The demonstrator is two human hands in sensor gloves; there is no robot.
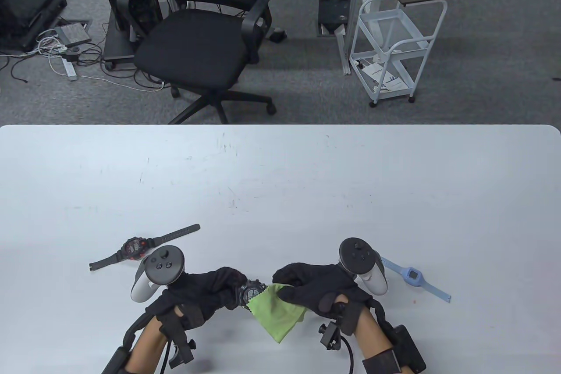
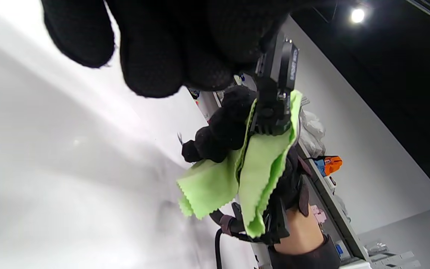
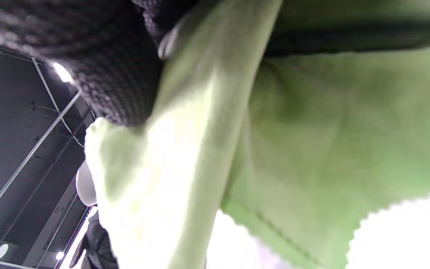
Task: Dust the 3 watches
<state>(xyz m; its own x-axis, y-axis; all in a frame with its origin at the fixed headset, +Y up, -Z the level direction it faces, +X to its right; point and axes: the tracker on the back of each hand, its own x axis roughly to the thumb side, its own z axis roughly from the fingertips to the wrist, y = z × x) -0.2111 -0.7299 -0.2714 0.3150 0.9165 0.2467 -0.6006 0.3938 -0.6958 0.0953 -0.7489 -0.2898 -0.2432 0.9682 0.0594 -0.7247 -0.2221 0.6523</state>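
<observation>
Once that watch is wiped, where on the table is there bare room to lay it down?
Bare: the table beyond the hands up to its far edge, and the strip right of the blue watch. Crowded: the near middle, where the left hand, black watch, green cloth and right hand meet, with the red-faced watch left.

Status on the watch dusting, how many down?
In hand: the left hand grips a black watch while the right hand holds the green cloth against it. Lying on the table: a black-and-red watch to the left and a light blue watch to the right, neither touched now. Whether either is already dusted can't be told from these views. At least the one in hand isn't finished.
</observation>
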